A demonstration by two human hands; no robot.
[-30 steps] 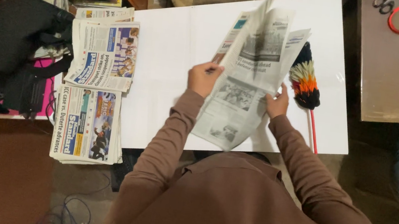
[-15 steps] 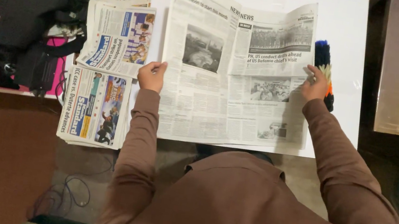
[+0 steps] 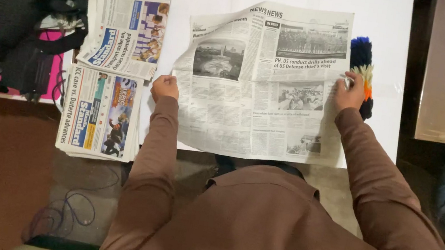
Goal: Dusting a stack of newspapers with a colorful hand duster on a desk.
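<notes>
- White table [image 3: 387, 26] carried an opened newspaper [image 3: 256, 89] at its centre.
- Left hand [image 3: 164, 87] pinched the newspaper's left edge, fingers curled.
- Right hand [image 3: 349, 92] gripped its right edge, beside a multicoloured duster [image 3: 362, 54].

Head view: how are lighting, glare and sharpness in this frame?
Head view: the white table is bright, nearly washed out, while the floor and edges fall dark; the open newspaper is evenly lit, its headlines sharp and small text soft; left hand and right hand show no motion blur.
</notes>
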